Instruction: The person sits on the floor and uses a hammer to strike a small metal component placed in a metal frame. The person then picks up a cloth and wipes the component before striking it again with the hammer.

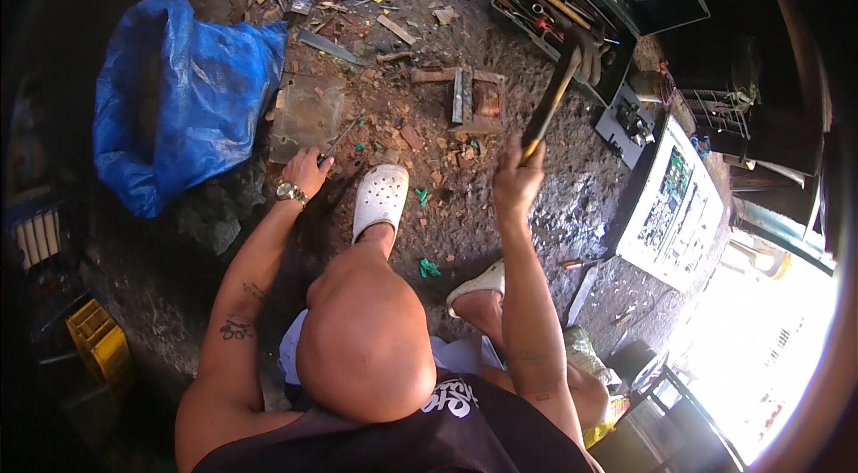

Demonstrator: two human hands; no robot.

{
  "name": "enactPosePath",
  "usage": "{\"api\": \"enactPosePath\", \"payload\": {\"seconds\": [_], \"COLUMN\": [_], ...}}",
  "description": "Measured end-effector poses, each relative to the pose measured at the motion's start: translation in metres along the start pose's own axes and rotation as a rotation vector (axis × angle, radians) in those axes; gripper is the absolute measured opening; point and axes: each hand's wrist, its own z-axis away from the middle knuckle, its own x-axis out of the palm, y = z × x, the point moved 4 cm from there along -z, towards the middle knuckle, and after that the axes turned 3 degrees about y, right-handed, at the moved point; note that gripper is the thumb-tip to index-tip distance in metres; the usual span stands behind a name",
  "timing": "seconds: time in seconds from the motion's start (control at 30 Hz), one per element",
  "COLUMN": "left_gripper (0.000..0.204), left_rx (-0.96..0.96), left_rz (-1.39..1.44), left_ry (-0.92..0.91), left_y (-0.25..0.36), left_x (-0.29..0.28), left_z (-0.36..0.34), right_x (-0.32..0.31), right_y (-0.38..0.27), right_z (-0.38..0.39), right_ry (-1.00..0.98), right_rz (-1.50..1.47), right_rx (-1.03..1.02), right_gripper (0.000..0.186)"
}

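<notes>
My right hand (pixel 518 178) is closed round the handle of a hammer (pixel 551 106), raised to the right with its dark head uppermost. Down on the ground at left, my left hand (pixel 304 173) is closed on a thin, dark pointed tool (pixel 342 138), whose tip slants up and to the right; its exact kind is unclear. A flat brownish slab (pixel 308 113) lies just beyond the left hand. Between the hands and farther off sits a metal piece with a rusty block (pixel 487 100). Bits of green material (pixel 422 197) and broken chips are scattered around.
A blue plastic sack (pixel 192 88) stands at left, with a yellow crate (pixel 94 330) nearer. An open toolbox (pixel 554 4) full of tools lies at far right. Beside it are a white panel with circuit boards (pixel 675 205) and a loose blade (pixel 583 294). My clog (pixel 382 196) rests between my hands.
</notes>
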Motion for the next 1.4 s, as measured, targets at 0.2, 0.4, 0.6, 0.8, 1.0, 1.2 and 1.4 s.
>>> {"api": "enactPosePath", "payload": {"seconds": [0.2,0.4,0.6,0.8,1.0,1.2,1.4], "left_gripper": [0.045,0.045,0.047,0.044,0.050,0.052,0.035], "left_rx": [-0.012,0.011,0.022,0.068,0.130,0.148,-0.070], "left_rz": [-0.014,-0.015,-0.012,0.115,0.301,0.382,0.839], "left_ry": [-0.032,-0.032,-0.008,0.052,0.157,0.082,-0.245], "left_y": [-0.002,-0.007,-0.009,0.003,0.050,0.103,0.150], "left_x": [0.002,0.007,0.010,0.006,-0.011,-0.036,-0.041], "left_z": [-0.003,-0.004,-0.008,-0.007,-0.014,-0.027,-0.053], "right_x": [0.008,0.016,-0.015,-0.036,-0.032,-0.024,-0.022], "right_y": [-0.018,-0.022,-0.043,-0.055,0.000,0.063,0.063], "right_z": [-0.008,-0.001,0.033,0.066,0.082,0.135,0.159], "right_ry": [-0.028,-0.223,-0.070,0.156,0.017,-0.028,-0.108], "right_rz": [0.121,0.280,-0.166,-0.304,-0.209,-0.193,-0.328], "right_rx": [-0.121,0.239,0.125,-0.097,0.034,0.284,0.555], "right_gripper": [0.042,0.050,0.037,0.022,0.020,0.020,0.019]}}
